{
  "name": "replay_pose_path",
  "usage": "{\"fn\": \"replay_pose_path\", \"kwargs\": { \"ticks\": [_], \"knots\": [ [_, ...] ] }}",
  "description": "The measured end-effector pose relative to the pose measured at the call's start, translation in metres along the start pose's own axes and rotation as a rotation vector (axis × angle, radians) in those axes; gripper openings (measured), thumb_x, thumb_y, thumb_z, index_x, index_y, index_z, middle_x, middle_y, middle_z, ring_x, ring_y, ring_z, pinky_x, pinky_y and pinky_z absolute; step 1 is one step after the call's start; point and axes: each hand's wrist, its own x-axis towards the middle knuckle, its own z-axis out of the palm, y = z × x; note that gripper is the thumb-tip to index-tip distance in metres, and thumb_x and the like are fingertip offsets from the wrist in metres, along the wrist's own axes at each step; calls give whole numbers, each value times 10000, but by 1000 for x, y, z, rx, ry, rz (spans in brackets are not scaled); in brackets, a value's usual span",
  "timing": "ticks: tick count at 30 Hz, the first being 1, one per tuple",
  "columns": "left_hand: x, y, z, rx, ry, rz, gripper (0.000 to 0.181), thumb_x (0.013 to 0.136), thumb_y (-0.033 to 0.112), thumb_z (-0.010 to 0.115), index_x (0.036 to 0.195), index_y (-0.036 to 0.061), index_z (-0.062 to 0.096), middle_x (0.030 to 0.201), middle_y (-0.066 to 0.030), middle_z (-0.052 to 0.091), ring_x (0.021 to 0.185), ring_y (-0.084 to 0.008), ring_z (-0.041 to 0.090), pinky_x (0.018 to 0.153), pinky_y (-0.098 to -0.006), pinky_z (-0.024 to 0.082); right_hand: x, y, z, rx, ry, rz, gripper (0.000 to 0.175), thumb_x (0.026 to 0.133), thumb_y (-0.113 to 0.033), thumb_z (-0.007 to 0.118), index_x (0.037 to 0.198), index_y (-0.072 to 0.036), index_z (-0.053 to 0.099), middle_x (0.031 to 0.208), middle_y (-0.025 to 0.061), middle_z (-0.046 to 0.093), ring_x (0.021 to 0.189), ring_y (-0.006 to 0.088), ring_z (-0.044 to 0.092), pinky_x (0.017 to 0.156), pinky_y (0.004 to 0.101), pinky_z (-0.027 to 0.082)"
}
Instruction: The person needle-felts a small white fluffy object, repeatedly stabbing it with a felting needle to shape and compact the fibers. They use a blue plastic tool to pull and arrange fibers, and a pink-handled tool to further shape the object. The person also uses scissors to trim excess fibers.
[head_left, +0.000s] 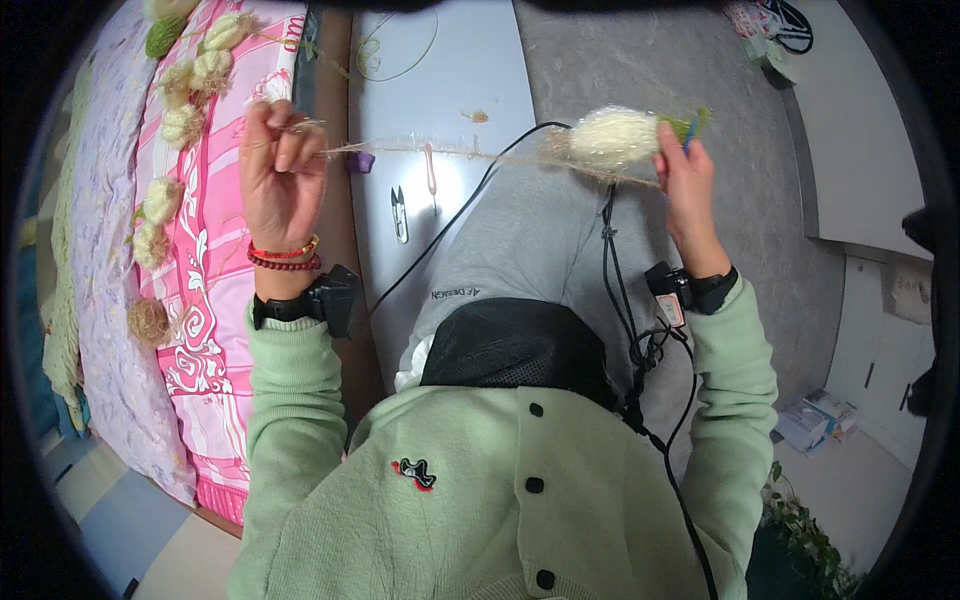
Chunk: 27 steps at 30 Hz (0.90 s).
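Note:
My left hand (285, 169), at the left over the edge of the pink bedding, has its fingers curled around brown fuzzy yarn (420, 146). The strand runs taut to the right. At its other end, my right hand (684, 169) pinches the green end of a cream crocheted piece (613, 136) with brown fuzz at its left tip. A thin blue tool (691, 133) shows by the right fingers. Below the strand, thread snips (399, 214) and a pink-handled crochet hook (430, 176) lie on the white board. A small purple object (361, 163) is at the board's left edge.
Several cream crocheted pieces (161, 201) and a brown yarn ball (149, 322) lie on the pink bedding (217, 300). A green wire loop (397, 56) and a yarn scrap (477, 115) are on the white board (450, 82). Black cables (616, 277) cross my lap.

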Motion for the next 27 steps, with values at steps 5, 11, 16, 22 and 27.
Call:
{"fn": "replay_pose_path", "kwargs": {
  "ticks": [5, 11, 16, 22, 27],
  "knots": [
    [-6, 7, -8, -244, 110, 90, 133, 966, 146, 445, 960, 40, 525, 829, -13, 457, 566, -51, 339, 569, -196, 314, 11, 16, -25, 595, -42, 219, 202, 944, -269, 510, 851, -118, 412, 601, -39, 380, 497, 58, 332, 456, 216, 273],
    [-5, 33, -13, -326, 12, 131, 158, 974, 115, 404, 964, -4, 506, 801, -24, 423, 509, -51, 293, 510, -199, 282, -2, 29, -37, 692, -148, 237, 190, 961, -251, 475, 859, -101, 420, 619, -34, 364, 534, 72, 346, 477, 214, 303],
    [-18, 27, -9, -94, -6, -49, 143, 978, 150, 412, 1012, 28, 478, 813, -10, 412, 509, -35, 283, 506, -186, 271, -30, 31, -12, 313, -324, -29, 157, 945, -173, 494, 1034, -44, 475, 836, 38, 529, 726, 116, 530, 639, 235, 435],
    [-40, -22, 16, 349, -38, -306, 176, 924, 243, 532, 848, 84, 535, 732, 11, 436, 639, -97, 404, 620, -253, 371, -54, 3, 8, -196, -556, -514, 364, 758, 40, 643, 1103, -46, 567, 1043, 73, 598, 967, 186, 591, 846, 289, 467],
    [-60, -49, 23, 347, -150, -426, 246, 907, 216, 554, 739, 38, 572, 746, -56, 546, 760, -173, 516, 777, -339, 416, -65, -13, 41, -501, -799, -1037, 434, 689, 11, 628, 1105, -87, 553, 1021, 98, 584, 966, 273, 573, 845, 351, 453]
  ]
}}
